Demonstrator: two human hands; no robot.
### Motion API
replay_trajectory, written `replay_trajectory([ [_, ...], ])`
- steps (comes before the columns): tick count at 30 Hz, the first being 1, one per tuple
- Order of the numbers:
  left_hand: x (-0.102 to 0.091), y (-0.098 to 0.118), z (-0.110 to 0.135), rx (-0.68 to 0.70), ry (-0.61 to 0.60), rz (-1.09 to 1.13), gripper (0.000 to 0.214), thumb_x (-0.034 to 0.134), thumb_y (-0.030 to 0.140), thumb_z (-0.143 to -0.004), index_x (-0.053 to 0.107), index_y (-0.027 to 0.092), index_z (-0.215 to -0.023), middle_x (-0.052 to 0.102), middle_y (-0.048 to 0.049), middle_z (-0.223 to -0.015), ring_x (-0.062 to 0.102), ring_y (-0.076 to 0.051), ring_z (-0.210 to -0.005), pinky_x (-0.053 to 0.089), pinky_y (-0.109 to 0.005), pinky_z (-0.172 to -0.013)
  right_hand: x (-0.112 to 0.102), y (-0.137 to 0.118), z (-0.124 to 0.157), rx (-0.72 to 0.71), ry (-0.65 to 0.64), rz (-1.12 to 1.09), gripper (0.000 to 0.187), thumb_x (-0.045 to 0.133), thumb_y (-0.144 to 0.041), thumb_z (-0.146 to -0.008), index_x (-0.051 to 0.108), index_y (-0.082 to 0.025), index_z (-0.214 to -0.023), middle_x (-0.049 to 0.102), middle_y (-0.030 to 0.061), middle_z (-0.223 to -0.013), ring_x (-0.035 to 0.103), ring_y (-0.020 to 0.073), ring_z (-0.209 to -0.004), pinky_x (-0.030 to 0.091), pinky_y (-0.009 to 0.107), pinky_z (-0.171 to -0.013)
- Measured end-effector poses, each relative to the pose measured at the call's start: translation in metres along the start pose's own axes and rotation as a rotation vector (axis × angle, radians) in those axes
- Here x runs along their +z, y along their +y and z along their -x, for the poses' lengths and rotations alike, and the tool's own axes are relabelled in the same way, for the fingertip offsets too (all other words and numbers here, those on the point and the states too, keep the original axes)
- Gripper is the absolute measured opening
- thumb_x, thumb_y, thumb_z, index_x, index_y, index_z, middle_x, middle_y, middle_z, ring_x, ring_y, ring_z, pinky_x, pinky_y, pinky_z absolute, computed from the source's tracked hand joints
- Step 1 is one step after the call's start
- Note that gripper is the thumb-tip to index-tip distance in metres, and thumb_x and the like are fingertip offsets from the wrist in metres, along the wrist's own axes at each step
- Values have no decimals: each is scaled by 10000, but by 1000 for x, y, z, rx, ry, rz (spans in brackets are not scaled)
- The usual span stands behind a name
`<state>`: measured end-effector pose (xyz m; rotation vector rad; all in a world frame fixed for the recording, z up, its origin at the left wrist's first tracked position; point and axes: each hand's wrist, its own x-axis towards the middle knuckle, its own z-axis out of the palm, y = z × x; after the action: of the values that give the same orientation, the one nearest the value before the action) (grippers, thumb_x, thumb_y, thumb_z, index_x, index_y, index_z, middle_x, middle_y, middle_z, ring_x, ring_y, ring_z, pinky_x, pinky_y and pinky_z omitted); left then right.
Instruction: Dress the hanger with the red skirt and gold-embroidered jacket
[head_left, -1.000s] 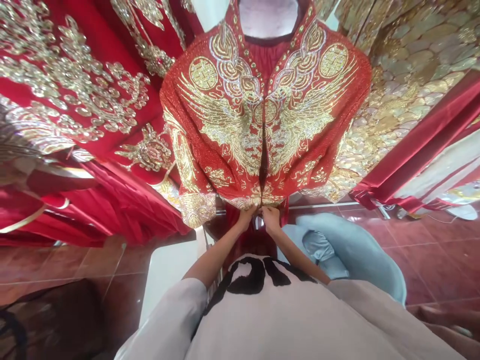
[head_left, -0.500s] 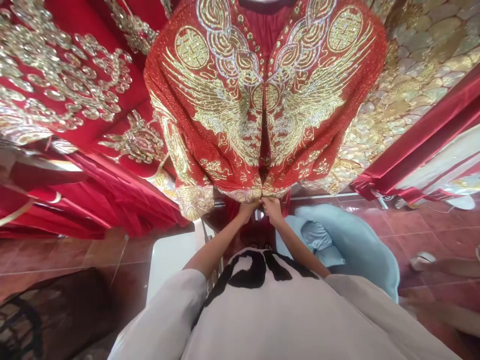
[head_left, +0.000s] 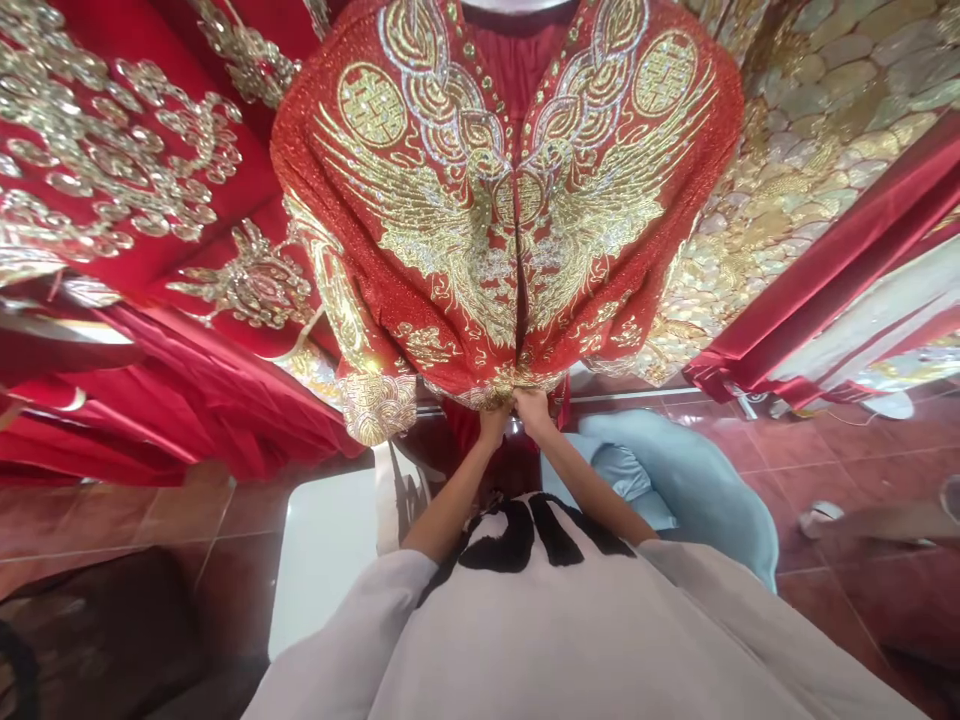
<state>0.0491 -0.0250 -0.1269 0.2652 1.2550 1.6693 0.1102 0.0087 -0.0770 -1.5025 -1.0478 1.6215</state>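
A red jacket (head_left: 442, 290) with gold and silver embroidery hangs in front of me, its collar at the top of the view. At the middle of its lower hem, my left hand (head_left: 495, 420) is closed on the left front edge. Right beside it, my right hand (head_left: 532, 408) grips the other front edge with curled fingers. The two hands touch or nearly touch, and the front edges meet just above them. Above that, a narrow dark gap runs up between the fronts. My fingertips are partly hidden by the hem cloth.
Red garments with jewelled trim (head_left: 251, 275) hang at left, and a gold scaled garment (head_left: 795, 190) hangs at right. Below stand a white table or seat (head_left: 322, 550) and a light blue chair (head_left: 720, 490). Another person's leg (head_left: 885, 520) shows at far right.
My hands have drawn the hem edges closer together, and the gap between the jacket fronts has narrowed. The whole scene has shifted slightly left in view.
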Motion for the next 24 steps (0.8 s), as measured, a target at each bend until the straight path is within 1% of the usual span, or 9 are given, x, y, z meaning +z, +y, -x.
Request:
replay_trajectory([
  [3, -5, 3, 5, -13, -22, 24, 389, 865, 273, -426, 591, 146, -672, 615, 19, -638, 541, -102, -604, 395, -219, -571, -15, 0, 4, 48, -96, -12, 207, 551, -219, -655, 471, -162, -474, 321, -75, -342, 220, 33, -332, 149, 186, -347],
  [6, -11, 7, 15, -76, -59, 47, 381, 866, 270, -437, 593, 134, -665, 598, 15, -603, 489, -74, -508, 344, -206, -488, -47, 3, 6, 97, -155, -28, 223, 592, -293, -689, 532, -145, -533, 354, -65, -333, 249, 40, -299, 113, 181, -319],
  [8, -14, 9, 25, -127, -73, 66, 372, 861, 293, -464, 602, 129, -675, 610, -6, -611, 476, -67, -476, 322, -204, -454, -65, 5, 7, 117, -193, -68, 174, 669, -286, -641, 577, -139, -634, 490, -42, -421, 388, 60, -352, 200, 160, -325],
  [10, -17, 11, 35, -155, -75, 93, 367, 858, 305, -481, 603, 132, -680, 612, -15, -621, 490, -68, -485, 323, -200, -446, -76, 9, 9, 126, -263, -141, 271, 736, -223, -557, 612, -154, -788, 643, -14, -649, 558, 91, -532, 383, 159, -426],
  [11, -17, 13, 39, -158, -74, 107, 368, 860, 301, -481, 599, 135, -678, 604, -11, -620, 500, -70, -498, 328, -197, -450, -77, 11, 11, 127, -300, -186, 347, 749, -202, -531, 615, -170, -849, 674, -8, -768, 603, 104, -638, 456, 179, -512],
  [13, -17, 15, 48, -150, -72, 128, 372, 865, 284, -477, 585, 140, -674, 579, 5, -606, 510, -71, -520, 339, -193, -460, -74, 17, 16, 125, -339, -275, 374, 746, -204, -528, 601, -195, -873, 677, -14, -871, 620, 108, -752, 504, 209, -630],
  [17, -16, 18, 61, -117, -70, 130, 380, 865, 265, -492, 560, 144, -683, 548, 25, -591, 472, -57, -493, 335, -199, -459, -58, 27, 25, 109, -318, -389, 272, 714, -178, -554, 566, -198, -782, 648, -37, -770, 592, 89, -695, 489, 196, -623],
  [19, -15, 16, 66, -95, -61, 117, 385, 863, 269, -503, 551, 146, -693, 546, 31, -595, 449, -51, -478, 332, -205, -461, -51, 30, 28, 97, -292, -416, 238, 695, -149, -571, 555, -195, -758, 642, -37, -755, 594, 90, -699, 500, 204, -656],
  [24, -15, 4, 73, -34, 4, 96, 393, 850, 286, -536, 553, 162, -761, 560, 41, -639, 472, -58, -525, 382, -208, -529, -39, 33, 34, 99, -198, -400, 151, 646, -166, -676, 525, -204, -757, 642, -42, -748, 602, 76, -692, 521, 193, -707],
])
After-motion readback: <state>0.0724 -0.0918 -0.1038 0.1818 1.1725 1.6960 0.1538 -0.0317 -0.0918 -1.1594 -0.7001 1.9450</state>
